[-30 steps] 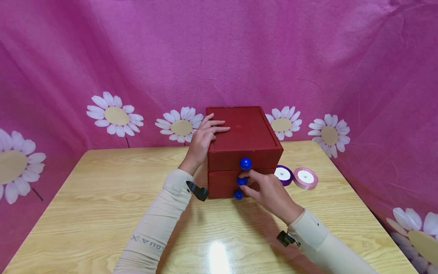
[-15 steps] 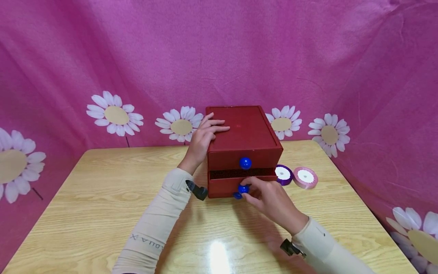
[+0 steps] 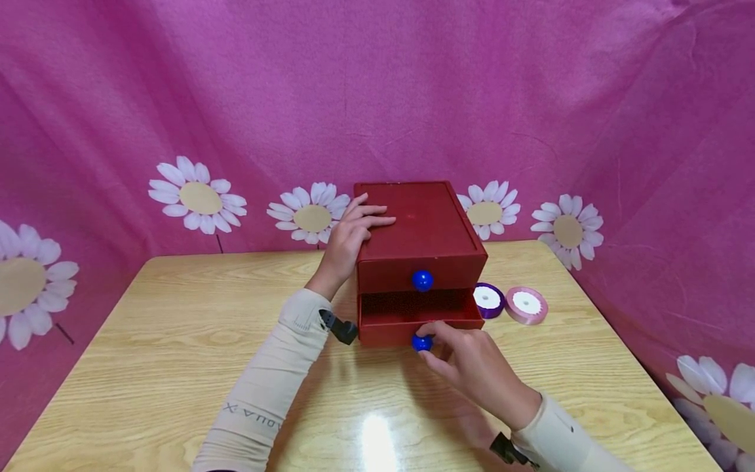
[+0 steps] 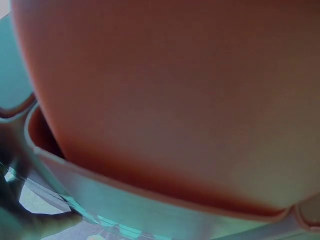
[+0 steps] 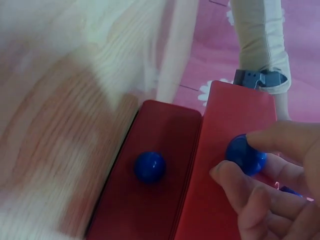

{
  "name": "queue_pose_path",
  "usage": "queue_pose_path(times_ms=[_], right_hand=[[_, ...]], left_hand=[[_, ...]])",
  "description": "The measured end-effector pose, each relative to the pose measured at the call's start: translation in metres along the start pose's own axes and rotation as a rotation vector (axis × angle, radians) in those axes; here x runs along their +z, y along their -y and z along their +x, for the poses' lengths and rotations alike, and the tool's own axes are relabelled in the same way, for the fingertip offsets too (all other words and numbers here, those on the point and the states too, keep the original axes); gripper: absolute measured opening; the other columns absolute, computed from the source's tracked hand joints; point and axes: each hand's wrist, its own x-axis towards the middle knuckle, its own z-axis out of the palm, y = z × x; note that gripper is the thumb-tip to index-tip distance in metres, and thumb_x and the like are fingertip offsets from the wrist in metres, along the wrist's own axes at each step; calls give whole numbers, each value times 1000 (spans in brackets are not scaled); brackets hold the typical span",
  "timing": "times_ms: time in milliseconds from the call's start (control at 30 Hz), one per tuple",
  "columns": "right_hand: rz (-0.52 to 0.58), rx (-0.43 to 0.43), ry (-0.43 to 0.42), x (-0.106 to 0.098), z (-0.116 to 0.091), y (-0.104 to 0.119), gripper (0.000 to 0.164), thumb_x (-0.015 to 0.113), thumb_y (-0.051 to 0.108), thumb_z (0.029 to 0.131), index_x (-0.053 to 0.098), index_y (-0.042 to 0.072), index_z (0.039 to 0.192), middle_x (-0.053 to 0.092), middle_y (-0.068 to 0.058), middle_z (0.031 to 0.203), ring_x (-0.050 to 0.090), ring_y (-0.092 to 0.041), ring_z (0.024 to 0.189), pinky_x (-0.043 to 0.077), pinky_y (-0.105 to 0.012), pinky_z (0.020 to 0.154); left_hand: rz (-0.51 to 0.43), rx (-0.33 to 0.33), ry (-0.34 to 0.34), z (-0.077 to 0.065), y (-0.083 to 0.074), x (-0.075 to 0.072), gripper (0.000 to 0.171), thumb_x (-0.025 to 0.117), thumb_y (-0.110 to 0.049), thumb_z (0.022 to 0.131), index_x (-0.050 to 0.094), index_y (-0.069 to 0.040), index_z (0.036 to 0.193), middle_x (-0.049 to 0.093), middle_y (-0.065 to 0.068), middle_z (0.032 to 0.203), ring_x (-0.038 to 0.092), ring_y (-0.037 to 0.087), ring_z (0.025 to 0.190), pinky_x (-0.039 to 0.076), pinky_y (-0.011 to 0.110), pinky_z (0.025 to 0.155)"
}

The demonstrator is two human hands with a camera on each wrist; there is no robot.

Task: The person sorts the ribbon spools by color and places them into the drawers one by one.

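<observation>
A red drawer box [image 3: 413, 219] stands on the table, its several drawers each with a round blue knob. The middle drawer [image 3: 377, 334] is pulled partway out, and its dark red inside shows. My right hand [image 3: 472, 360] pinches this drawer's blue knob [image 5: 245, 155] between thumb and fingers. In the right wrist view the bottom drawer [image 5: 150, 210] and its own knob [image 5: 150, 167] lie beside it. My left hand [image 3: 348, 246] rests on the box's upper left edge, fingers spread over the top. The box's red side fills most of the left wrist view.
Right of the box lie a purple ribbon roll [image 3: 488, 300], partly hidden by it, and a pink ribbon roll [image 3: 527, 305]. The wood-grain table [image 3: 236, 328] ends against a pink cloth [image 3: 295, 98] printed with white daisies.
The middle drawer has gone from shut to partly open, drawn toward me by my right hand on its knob. My left hand has stayed on the box.
</observation>
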Motion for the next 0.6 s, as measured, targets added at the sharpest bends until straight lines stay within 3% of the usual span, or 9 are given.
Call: queue_pose_path(times_ms=[600], right_hand=[[30,25,61,-5,-30,20,29,80,18,78,64,24,102,63,20,81,54,7,65,53,-17,61]], left_hand=[[2,-2,0,1,3,0,46,33,7,80,69,11,108,58,27,124,27,41,139,15,47,116]])
